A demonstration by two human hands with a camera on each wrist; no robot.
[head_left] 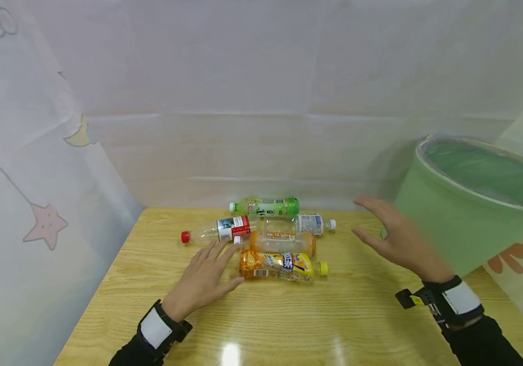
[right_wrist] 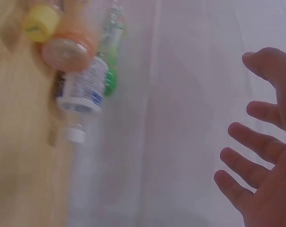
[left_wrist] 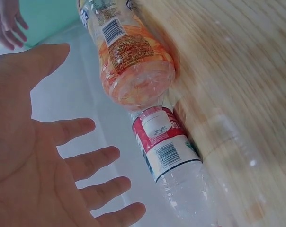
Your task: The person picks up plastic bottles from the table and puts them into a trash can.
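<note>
Several plastic bottles lie in a cluster on the wooden table (head_left: pixel 288 315). They are a green one (head_left: pixel 266 206), a clear one with a red label and cap (head_left: pixel 217 229), a clear one with a white cap (head_left: pixel 309 223), an orange one (head_left: pixel 281 242) and a yellow-capped orange-yellow one (head_left: pixel 281 265). My left hand (head_left: pixel 211 269) is spread flat just left of the yellow-capped bottle, fingers toward the red-label bottle. The left wrist view shows its palm (left_wrist: pixel 48 156) apart from both bottles (left_wrist: pixel 133 71). My right hand (head_left: pixel 380 229) hovers open right of the cluster and holds nothing.
A large pale green bin (head_left: pixel 449 223) lined with clear plastic stands at the table's right, close behind my right hand. White cloth sheets hang behind and to the left. The table's near half holds nothing but my forearms.
</note>
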